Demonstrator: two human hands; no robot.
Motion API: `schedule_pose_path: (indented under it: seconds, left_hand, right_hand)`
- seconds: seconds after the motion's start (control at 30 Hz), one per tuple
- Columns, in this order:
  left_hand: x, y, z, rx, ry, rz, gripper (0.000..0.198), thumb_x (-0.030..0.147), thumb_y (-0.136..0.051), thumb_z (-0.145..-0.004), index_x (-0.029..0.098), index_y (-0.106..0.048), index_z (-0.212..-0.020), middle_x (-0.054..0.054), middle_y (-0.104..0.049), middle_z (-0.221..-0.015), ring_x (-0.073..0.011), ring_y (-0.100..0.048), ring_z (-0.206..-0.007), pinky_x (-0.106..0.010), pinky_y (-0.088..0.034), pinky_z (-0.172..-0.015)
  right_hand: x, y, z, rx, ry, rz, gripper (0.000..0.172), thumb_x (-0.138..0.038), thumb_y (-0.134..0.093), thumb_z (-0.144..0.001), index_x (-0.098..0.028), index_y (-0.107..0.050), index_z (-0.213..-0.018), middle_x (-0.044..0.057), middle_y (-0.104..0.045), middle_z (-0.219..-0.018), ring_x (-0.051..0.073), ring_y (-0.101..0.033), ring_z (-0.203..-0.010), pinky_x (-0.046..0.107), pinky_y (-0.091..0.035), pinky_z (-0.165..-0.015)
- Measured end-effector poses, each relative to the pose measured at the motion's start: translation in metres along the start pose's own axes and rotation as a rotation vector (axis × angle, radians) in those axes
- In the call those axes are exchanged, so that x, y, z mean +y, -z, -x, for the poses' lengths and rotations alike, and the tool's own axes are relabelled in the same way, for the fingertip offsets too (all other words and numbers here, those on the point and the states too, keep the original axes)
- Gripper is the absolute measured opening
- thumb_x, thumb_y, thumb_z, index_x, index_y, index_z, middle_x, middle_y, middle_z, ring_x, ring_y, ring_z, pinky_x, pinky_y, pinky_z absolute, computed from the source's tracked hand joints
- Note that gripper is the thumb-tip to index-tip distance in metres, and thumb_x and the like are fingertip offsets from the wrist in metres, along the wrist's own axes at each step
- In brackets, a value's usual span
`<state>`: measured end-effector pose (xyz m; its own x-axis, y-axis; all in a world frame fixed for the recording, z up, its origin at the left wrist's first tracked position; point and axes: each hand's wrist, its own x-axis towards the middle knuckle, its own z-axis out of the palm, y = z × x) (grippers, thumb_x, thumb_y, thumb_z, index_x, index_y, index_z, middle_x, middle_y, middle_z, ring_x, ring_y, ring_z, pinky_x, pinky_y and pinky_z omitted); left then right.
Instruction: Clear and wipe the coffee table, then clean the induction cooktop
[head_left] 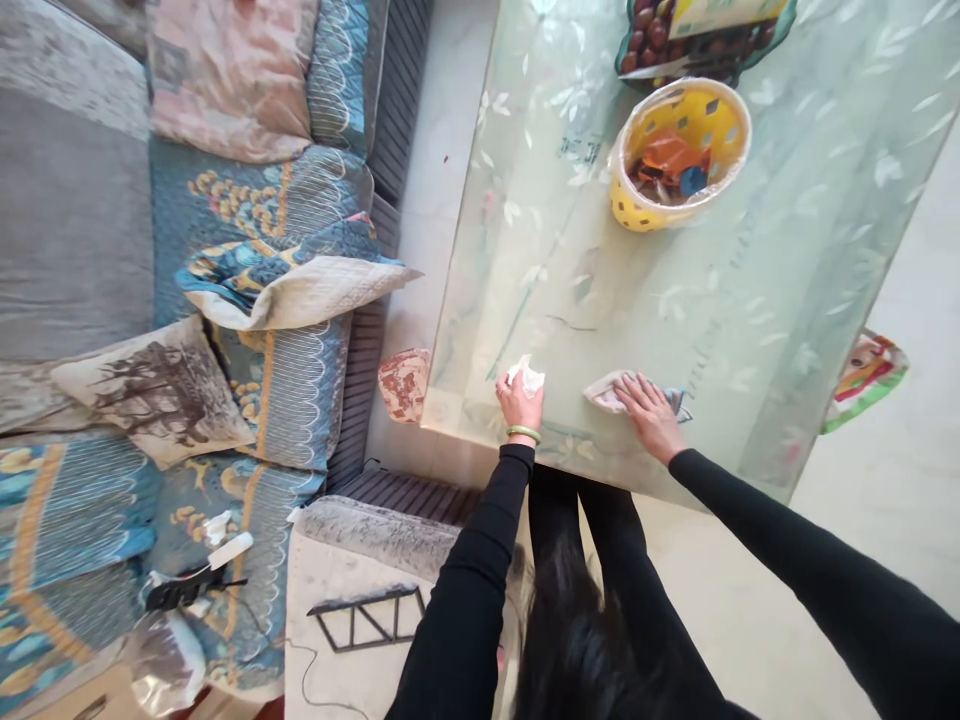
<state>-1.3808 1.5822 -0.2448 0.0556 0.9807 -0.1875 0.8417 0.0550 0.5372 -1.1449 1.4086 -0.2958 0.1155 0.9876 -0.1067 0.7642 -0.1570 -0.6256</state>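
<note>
My left hand [519,402] is closed around a crumpled white tissue [526,376] near the front edge of the glass-topped table [570,250]. A green bangle circles that wrist. My right hand [649,410] lies flat with fingers spread, pressing a patterned cloth [609,392] onto the table top. Both arms wear black sleeves.
A yellow perforated basket [679,155] lined with plastic holds wrappers, further back on the table. A tray of dark red fruit [697,40] sits at the far edge. A sofa with blue patterned covers and cushions [262,260] lies to the left. A colourful item [864,378] lies under the table's right side.
</note>
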Motion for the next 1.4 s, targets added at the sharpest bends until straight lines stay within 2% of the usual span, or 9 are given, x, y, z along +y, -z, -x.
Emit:
schedule_pose_path:
  seconds: [0.2, 0.43, 0.67, 0.83, 0.9, 1.1, 1.17, 1.27, 1.4]
  left_hand:
    - [-0.009, -0.002, -0.01, -0.05, -0.14, -0.213, 0.04, 0.026, -0.079, -0.089, 0.023, -0.075, -0.128, -0.018, -0.058, -0.129, -0.0356, -0.05, -0.134, -0.049, -0.037, -0.121]
    - [-0.001, 0.007, -0.031, -0.199, -0.095, -0.226, 0.025, 0.011, -0.063, -0.093, 0.023, -0.077, -0.11, -0.014, -0.063, -0.12, -0.0263, -0.065, -0.106, -0.035, -0.051, -0.098]
    - [-0.001, 0.004, -0.036, -0.213, -0.077, -0.229, 0.027, 0.009, -0.062, -0.093, 0.023, -0.077, -0.109, -0.013, -0.066, -0.122, -0.026, -0.067, -0.108, -0.034, -0.05, -0.098]
    - [0.003, 0.008, -0.036, -0.233, -0.059, -0.194, 0.027, 0.007, -0.061, -0.093, 0.024, -0.078, -0.105, -0.012, -0.067, -0.119, -0.0255, -0.067, -0.108, -0.033, -0.051, -0.098]
    - [0.003, 0.007, -0.036, -0.224, -0.048, -0.166, 0.028, 0.005, -0.06, -0.092, 0.025, -0.078, -0.104, -0.011, -0.066, -0.119, -0.025, -0.067, -0.108, -0.033, -0.051, -0.098]
    - [-0.001, 0.004, -0.037, -0.199, 0.009, -0.041, 0.026, 0.004, -0.065, -0.087, 0.024, -0.077, -0.096, -0.01, -0.067, -0.118, -0.0248, -0.066, -0.11, -0.034, -0.05, -0.103]
    - [0.002, 0.01, -0.039, -0.187, 0.102, 0.111, 0.023, 0.002, -0.069, -0.081, 0.024, -0.076, -0.086, -0.009, -0.068, -0.114, -0.0247, -0.066, -0.11, -0.035, -0.048, -0.107]
    - [0.012, 0.019, -0.039, -0.169, 0.213, 0.311, 0.019, 0.004, -0.073, -0.075, 0.022, -0.069, -0.072, -0.008, -0.069, -0.104, -0.024, -0.066, -0.107, -0.036, -0.047, -0.108]
    - [0.036, 0.019, -0.025, -0.217, 0.292, 0.501, 0.007, 0.019, -0.074, -0.078, 0.02, -0.067, -0.08, -0.004, -0.069, -0.088, -0.0187, -0.067, -0.089, -0.034, -0.055, -0.093]
  right_hand:
    - [-0.039, -0.013, -0.15, 0.1, 0.006, -0.05, 0.064, -0.011, -0.036, -0.1, -0.017, -0.046, -0.163, 0.007, -0.034, -0.175, 0.031, -0.013, -0.167, 0.057, -0.014, -0.135]
    - [-0.013, -0.002, -0.06, 0.07, -0.007, 0.005, 0.066, -0.016, -0.037, -0.101, -0.026, -0.04, -0.166, 0.004, -0.032, -0.176, 0.028, -0.013, -0.168, 0.058, -0.022, -0.133]
    - [-0.055, -0.009, -0.209, 0.053, 0.046, -0.02, 0.061, -0.013, -0.033, -0.101, -0.018, -0.052, -0.159, 0.005, -0.032, -0.176, 0.027, -0.012, -0.168, 0.056, -0.02, -0.134]
    - [-0.016, 0.007, -0.105, -0.009, 0.12, -0.046, 0.062, -0.017, -0.034, -0.103, -0.026, -0.045, -0.164, 0.003, -0.035, -0.174, 0.025, -0.017, -0.167, 0.056, -0.023, -0.134]
    - [-0.01, 0.005, -0.096, 0.012, 0.083, -0.036, 0.061, -0.017, -0.033, -0.103, -0.025, -0.048, -0.162, 0.006, -0.039, -0.173, 0.028, -0.02, -0.166, 0.059, -0.026, -0.132]
    - [-0.058, -0.015, -0.228, 0.102, 0.101, -0.068, 0.064, -0.011, -0.036, -0.099, -0.024, -0.052, -0.159, 0.004, -0.038, -0.173, 0.027, -0.017, -0.167, 0.057, -0.022, -0.133]
    - [-0.058, -0.014, -0.211, 0.073, 0.123, -0.096, 0.067, -0.01, -0.036, -0.098, -0.024, -0.048, -0.162, 0.004, -0.037, -0.173, 0.026, -0.017, -0.167, 0.057, -0.022, -0.133]
    - [-0.034, -0.004, -0.108, -0.048, 0.146, -0.144, 0.064, -0.015, -0.038, -0.099, -0.025, -0.05, -0.161, 0.006, -0.04, -0.172, 0.026, -0.022, -0.166, 0.058, -0.025, -0.133]
    - [-0.013, 0.02, 0.008, -0.064, -0.103, -0.411, 0.047, -0.035, -0.051, -0.098, -0.034, -0.069, -0.141, 0.005, -0.058, -0.16, 0.031, -0.039, -0.159, 0.06, -0.032, -0.13]
